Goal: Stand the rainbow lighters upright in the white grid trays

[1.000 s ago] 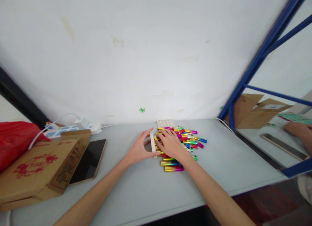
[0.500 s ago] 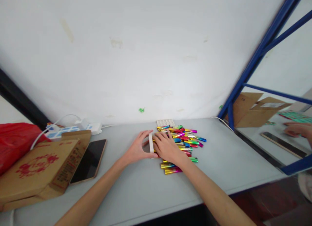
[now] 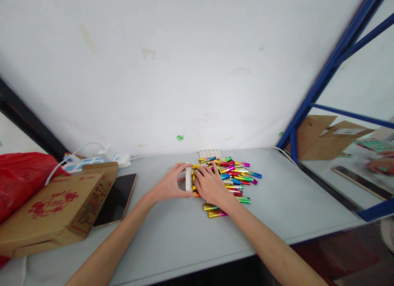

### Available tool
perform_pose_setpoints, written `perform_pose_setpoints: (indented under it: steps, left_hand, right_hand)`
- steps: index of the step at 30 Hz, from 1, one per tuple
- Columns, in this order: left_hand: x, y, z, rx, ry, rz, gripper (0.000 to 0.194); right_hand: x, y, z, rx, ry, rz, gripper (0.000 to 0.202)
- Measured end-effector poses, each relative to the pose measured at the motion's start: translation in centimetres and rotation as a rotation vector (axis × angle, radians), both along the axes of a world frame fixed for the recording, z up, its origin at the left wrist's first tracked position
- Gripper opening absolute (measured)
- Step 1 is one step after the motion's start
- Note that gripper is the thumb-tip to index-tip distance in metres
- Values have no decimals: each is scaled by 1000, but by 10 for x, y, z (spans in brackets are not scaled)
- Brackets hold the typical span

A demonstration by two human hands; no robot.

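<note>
1. White tray (image 3: 188,179): one piece, rigid, straight-edged, standing on its side between the two hands. Its narrow edge is toward the viewer.
2. Left hand (image 3: 170,183): thumb and fingers form a wide C, holding the white tray by its near and far ends.
3. Right hand (image 3: 212,185): fingers spread and bent over the tubes, fingertips close to the white tray. Whether they grip a tube cannot be told.
4. Tubes (image 3: 237,169): slim, glossy, metallic finish; gold, red, green, blue and magenta. They lie in a loose pile under and around the right hand. Well over a dozen are visible; overlap prevents an exact count. Yellow ends show between the white tray and the right fingers.
5. Second tray (image 3: 209,153): one, white, with a gridded surface, lying flat beyond the right hand.
6. Table (image 3: 172,245): one, smooth, grey, beneath both hands.
7. Phone (image 3: 118,199): one, flat, dark glossy face, left of the left hand.
8. Carton (image 3: 52,212): one, brown cardboard, red print, farther left.
9. Bag (image 3: 27,179): one, red, crinkled, beside the carton.
10. Frame (image 3: 320,84): blue bars, well right of the right hand.
</note>
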State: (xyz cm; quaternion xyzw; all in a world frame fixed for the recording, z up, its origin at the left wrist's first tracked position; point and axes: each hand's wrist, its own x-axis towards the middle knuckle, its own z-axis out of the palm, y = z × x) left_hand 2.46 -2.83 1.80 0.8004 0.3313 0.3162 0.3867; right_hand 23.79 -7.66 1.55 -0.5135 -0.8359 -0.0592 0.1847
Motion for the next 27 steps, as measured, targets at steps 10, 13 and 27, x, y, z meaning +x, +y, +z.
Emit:
perform_pose_setpoints:
  steps: [10,13,27]
  left_hand:
    - [-24,9,11,23,40,66,91]
    - [-36,14,11,-38,-5,104,90]
    - [-26,12,2,-14,-16,87,82]
  right_hand:
    - [-5,8,-18,43,4,-70,43]
    - [-2,9,-16,48,16,-70,41]
    - [-12,-9,-13,29,-25,30,39]
